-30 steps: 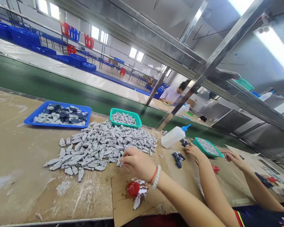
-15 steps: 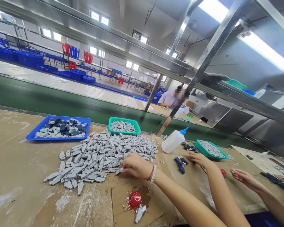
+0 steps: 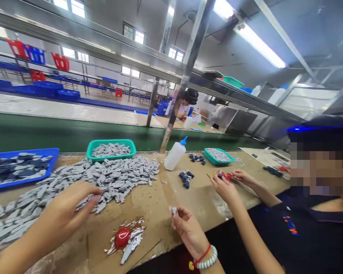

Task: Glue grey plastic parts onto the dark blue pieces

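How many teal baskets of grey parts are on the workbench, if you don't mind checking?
2. One teal basket sits behind the big grey pile at the bench's far edge; the other teal basket is farther right, past the white squeeze bottle. A third teal one sits on the overhead shelf.

— What's each hand doing?
— Left hand (image 3: pixel 65 213) reaches into the grey pieces (image 3: pixel 114 177) on the desk (image 3: pixel 151 205); right hand (image 3: pixel 188 228) pinches one small grey piece (image 3: pixel 173 211).

Matt grey plastic-looking pieces (image 3: pixel 114 177) lie on rough brown cardboard (image 3: pixel 148 205), beside a glossy red cap (image 3: pixel 122 237).
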`<move>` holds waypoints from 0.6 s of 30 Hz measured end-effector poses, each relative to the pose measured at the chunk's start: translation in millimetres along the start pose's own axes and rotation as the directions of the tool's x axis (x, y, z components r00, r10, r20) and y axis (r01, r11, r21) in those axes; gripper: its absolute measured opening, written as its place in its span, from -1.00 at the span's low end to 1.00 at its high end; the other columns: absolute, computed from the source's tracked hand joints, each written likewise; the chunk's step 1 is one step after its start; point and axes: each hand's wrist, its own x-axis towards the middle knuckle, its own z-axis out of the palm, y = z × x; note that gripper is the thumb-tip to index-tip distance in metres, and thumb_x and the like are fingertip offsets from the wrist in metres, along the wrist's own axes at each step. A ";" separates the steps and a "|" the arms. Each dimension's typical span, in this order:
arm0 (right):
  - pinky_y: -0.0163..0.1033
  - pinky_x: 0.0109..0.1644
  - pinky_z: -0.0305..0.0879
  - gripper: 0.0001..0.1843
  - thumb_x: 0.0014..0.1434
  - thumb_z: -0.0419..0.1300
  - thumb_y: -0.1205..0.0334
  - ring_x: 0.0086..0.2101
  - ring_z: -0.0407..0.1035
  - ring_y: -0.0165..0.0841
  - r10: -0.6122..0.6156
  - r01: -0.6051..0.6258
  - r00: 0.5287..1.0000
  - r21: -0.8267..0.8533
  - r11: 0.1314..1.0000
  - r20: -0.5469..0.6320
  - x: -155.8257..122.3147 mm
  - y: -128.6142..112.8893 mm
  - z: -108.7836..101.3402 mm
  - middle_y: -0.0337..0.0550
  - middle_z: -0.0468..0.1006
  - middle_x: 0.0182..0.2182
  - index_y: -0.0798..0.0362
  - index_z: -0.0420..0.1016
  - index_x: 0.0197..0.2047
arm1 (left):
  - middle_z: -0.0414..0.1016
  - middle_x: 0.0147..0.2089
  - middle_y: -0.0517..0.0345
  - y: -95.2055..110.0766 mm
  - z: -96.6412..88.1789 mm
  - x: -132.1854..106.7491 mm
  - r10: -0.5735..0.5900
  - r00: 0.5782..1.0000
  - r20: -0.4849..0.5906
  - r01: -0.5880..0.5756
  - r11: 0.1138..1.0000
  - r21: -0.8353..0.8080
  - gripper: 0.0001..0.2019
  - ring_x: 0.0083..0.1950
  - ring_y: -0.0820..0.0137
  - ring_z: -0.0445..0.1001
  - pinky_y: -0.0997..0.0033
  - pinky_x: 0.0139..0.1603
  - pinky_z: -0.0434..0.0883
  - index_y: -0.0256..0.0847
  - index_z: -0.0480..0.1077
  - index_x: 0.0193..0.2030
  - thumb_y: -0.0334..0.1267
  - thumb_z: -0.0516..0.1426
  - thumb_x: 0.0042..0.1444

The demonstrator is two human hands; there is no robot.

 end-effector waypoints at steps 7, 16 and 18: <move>-0.47 -0.60 0.23 -0.71 -0.36 0.58 0.28 -0.56 0.28 -0.53 0.006 0.000 0.999 0.107 0.994 -0.051 -45.6 32.3 -18.2 -0.23 0.50 -0.48 0.07 0.60 -0.54 | 0.47 0.03 0.04 85.7 181.7 156.2 0.662 0.687 0.300 -0.655 0.742 -0.138 -0.84 0.07 0.23 0.44 0.07 0.07 0.44 -0.28 0.44 -0.06 -0.43 0.16 0.21; -0.11 -0.18 0.56 -0.71 0.13 0.33 0.06 -0.25 0.56 -0.18 -0.052 0.053 0.999 -0.301 0.952 0.013 -83.3 28.5 -6.9 0.03 0.61 -0.22 0.01 0.66 -0.12 | 0.51 -0.11 0.06 114.0 265.8 213.2 0.680 0.633 0.369 -0.613 0.732 -0.298 -0.85 -0.10 0.35 0.49 0.19 0.01 0.46 -0.25 0.45 -0.19 -0.23 0.11 0.30; -0.11 -0.10 0.53 -0.80 0.17 0.30 0.15 -0.19 0.55 -0.17 -0.087 0.103 0.995 -0.450 0.887 0.057 -80.4 23.1 3.8 0.01 0.64 -0.22 -0.02 0.67 -0.16 | 0.51 -0.13 0.06 113.5 256.4 214.0 0.649 0.656 0.386 -0.552 0.761 -0.340 -0.83 -0.10 0.34 0.48 0.17 0.02 0.44 -0.26 0.45 -0.21 -0.20 0.12 0.29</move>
